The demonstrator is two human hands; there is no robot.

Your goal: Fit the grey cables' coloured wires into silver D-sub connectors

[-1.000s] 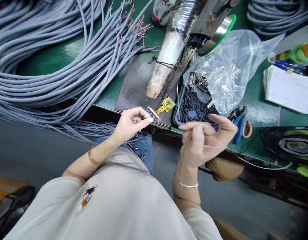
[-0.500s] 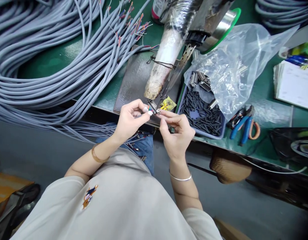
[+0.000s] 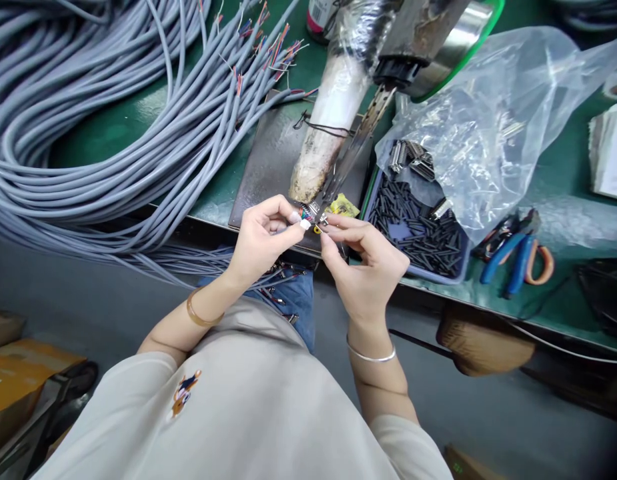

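Left grip (image 3: 268, 235) on connector (image 3: 315, 213), near plate (image 3: 261, 167)-edge

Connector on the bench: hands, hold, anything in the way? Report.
Left hand pinching connector. Right hand close beside it, grip unclear. Metal bar and wrapped rod crowding in beyond the hands.

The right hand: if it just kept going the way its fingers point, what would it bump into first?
Probably the small metal connector in the left hand, just ahead of the right hand's fingertips. With one view, depth is unclear; they may already touch.
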